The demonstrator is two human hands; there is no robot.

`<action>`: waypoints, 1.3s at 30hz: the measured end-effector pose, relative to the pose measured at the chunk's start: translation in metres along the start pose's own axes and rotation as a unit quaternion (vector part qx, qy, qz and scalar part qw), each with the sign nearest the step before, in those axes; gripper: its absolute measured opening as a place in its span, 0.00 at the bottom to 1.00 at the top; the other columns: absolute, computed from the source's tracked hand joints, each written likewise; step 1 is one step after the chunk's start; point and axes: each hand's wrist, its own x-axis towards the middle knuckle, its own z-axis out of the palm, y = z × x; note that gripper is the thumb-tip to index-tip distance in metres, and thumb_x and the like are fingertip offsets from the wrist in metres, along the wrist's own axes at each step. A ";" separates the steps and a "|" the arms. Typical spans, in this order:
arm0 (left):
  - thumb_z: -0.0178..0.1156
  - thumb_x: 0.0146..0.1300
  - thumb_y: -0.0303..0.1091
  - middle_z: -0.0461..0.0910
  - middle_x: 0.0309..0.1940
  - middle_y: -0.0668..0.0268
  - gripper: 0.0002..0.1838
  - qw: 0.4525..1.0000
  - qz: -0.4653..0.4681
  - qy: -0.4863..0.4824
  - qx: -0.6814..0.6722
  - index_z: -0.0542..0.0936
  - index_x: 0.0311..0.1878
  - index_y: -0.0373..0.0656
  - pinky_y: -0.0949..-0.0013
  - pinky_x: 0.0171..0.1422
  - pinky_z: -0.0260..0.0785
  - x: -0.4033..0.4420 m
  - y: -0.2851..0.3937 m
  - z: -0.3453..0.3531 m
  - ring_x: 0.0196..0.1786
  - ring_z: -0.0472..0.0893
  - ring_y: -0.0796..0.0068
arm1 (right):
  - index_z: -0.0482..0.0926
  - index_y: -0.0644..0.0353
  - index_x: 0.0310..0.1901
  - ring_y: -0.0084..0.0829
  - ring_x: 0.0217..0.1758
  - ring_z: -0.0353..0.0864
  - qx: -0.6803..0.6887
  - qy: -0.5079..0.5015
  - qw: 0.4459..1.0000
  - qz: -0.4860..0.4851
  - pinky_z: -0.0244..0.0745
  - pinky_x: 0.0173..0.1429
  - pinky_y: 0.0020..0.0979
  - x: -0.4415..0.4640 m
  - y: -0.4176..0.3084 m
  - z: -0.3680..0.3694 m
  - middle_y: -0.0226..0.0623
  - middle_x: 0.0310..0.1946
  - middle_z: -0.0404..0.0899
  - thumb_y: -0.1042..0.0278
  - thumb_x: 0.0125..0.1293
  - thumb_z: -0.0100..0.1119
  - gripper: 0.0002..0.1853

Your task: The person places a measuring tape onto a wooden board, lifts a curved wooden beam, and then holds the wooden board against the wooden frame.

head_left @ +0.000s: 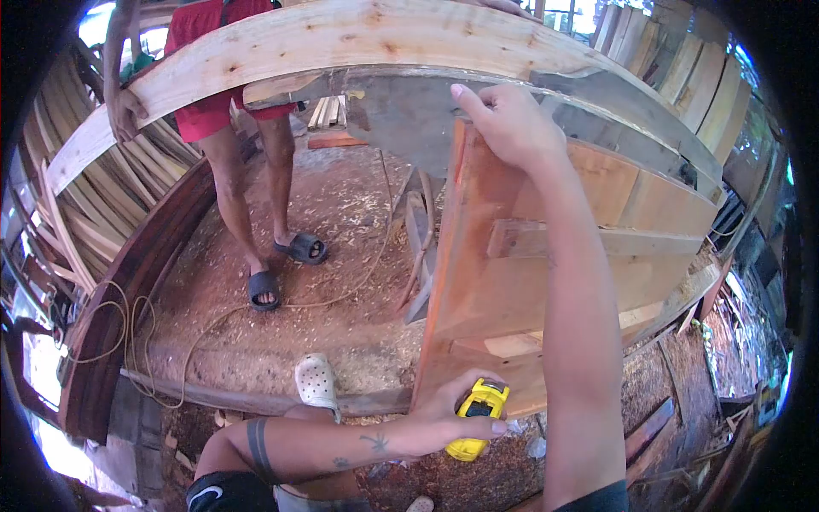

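My left hand (452, 414), reaching in from the lower left, is wrapped round a yellow tape measure (479, 418). It is close to the lower left edge of an orange-brown wooden panel (486, 294). My right hand (516, 124) is up at the panel's top corner, fingers curled over the edge and thumb pointing left; the fingertips are partly hidden. Just behind that hand are a grey-coated board (401, 119) and a long curved pale plank (341, 38). No tape blade can be made out between my hands.
A co-worker in red shorts (205, 115) stands beyond the plank, one hand (126, 115) on its left end. A cord (341, 294) crosses the shaving-strewn floor (341, 222). Dark curved timber (128, 282) edges the left. Stacked boards (699, 85) stand at the back right.
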 end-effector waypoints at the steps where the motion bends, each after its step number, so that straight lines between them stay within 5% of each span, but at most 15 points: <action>1: 0.68 0.59 0.36 0.76 0.47 0.63 0.33 1.000 -0.001 0.004 0.005 0.62 0.63 0.45 0.67 0.51 0.73 0.001 -0.002 -0.001 0.50 0.78 0.72 | 0.85 0.57 0.36 0.51 0.50 0.81 0.000 0.002 1.000 0.003 0.73 0.57 0.48 -0.001 -0.001 0.000 0.52 0.42 0.82 0.33 0.64 0.45 0.32; 11: 0.67 0.59 0.36 0.76 0.48 0.62 0.33 1.000 -0.002 0.006 0.028 0.61 0.64 0.44 0.66 0.51 0.73 0.003 -0.005 -0.003 0.50 0.78 0.72 | 0.85 0.59 0.35 0.54 0.50 0.80 -0.004 0.017 1.000 -0.010 0.73 0.56 0.49 -0.003 -0.001 -0.001 0.53 0.42 0.82 0.34 0.63 0.45 0.32; 14: 0.70 0.55 0.42 0.73 0.40 0.65 0.33 0.999 0.017 0.031 -0.003 0.66 0.61 0.46 0.70 0.43 0.69 0.001 -0.005 0.003 0.42 0.75 0.75 | 0.85 0.59 0.35 0.55 0.50 0.80 -0.003 0.021 1.000 -0.010 0.73 0.56 0.49 -0.004 -0.002 -0.001 0.53 0.42 0.82 0.35 0.64 0.45 0.32; 17: 0.67 0.59 0.36 0.77 0.48 0.62 0.34 1.000 -0.020 0.005 -0.006 0.61 0.64 0.45 0.66 0.52 0.73 0.002 -0.003 -0.001 0.51 0.78 0.72 | 0.85 0.59 0.34 0.55 0.49 0.80 0.003 0.022 1.000 -0.003 0.73 0.56 0.49 -0.007 -0.005 -0.003 0.54 0.42 0.82 0.36 0.64 0.45 0.32; 23: 0.67 0.59 0.35 0.76 0.48 0.62 0.33 1.000 -0.011 0.010 0.013 0.61 0.64 0.45 0.66 0.51 0.73 0.002 -0.002 -0.001 0.50 0.78 0.72 | 0.85 0.59 0.33 0.55 0.49 0.80 -0.002 0.020 1.000 -0.012 0.73 0.55 0.50 -0.006 -0.003 -0.003 0.54 0.41 0.82 0.36 0.64 0.45 0.31; 26: 0.67 0.59 0.35 0.76 0.48 0.62 0.33 1.000 -0.006 0.007 0.013 0.61 0.64 0.45 0.66 0.51 0.74 0.003 -0.004 -0.002 0.49 0.78 0.72 | 0.80 0.65 0.29 0.46 0.36 0.79 -0.007 0.043 0.999 -0.019 0.71 0.46 0.43 -0.007 -0.002 0.000 0.50 0.27 0.78 0.34 0.67 0.42 0.35; 32: 0.67 0.59 0.35 0.76 0.47 0.63 0.33 1.000 -0.004 0.010 0.013 0.61 0.64 0.45 0.67 0.50 0.74 0.001 -0.002 -0.001 0.49 0.78 0.72 | 0.79 0.65 0.28 0.47 0.37 0.79 -0.010 0.043 0.999 -0.010 0.71 0.46 0.43 -0.007 -0.003 0.001 0.49 0.27 0.78 0.34 0.67 0.42 0.35; 35: 0.67 0.59 0.35 0.76 0.47 0.62 0.33 1.000 0.006 0.010 0.013 0.61 0.64 0.45 0.67 0.50 0.74 0.003 -0.008 -0.003 0.49 0.78 0.72 | 0.85 0.57 0.35 0.52 0.50 0.80 -0.007 0.004 1.000 0.011 0.72 0.57 0.49 -0.009 -0.009 -0.008 0.52 0.43 0.83 0.35 0.64 0.45 0.31; 39: 0.71 0.55 0.40 0.73 0.40 0.66 0.33 0.999 0.011 0.033 -0.027 0.67 0.61 0.47 0.70 0.42 0.69 0.000 -0.004 0.004 0.41 0.75 0.75 | 0.85 0.57 0.35 0.52 0.50 0.80 -0.001 0.009 1.000 0.007 0.72 0.57 0.49 -0.007 -0.007 -0.005 0.51 0.43 0.83 0.35 0.64 0.45 0.30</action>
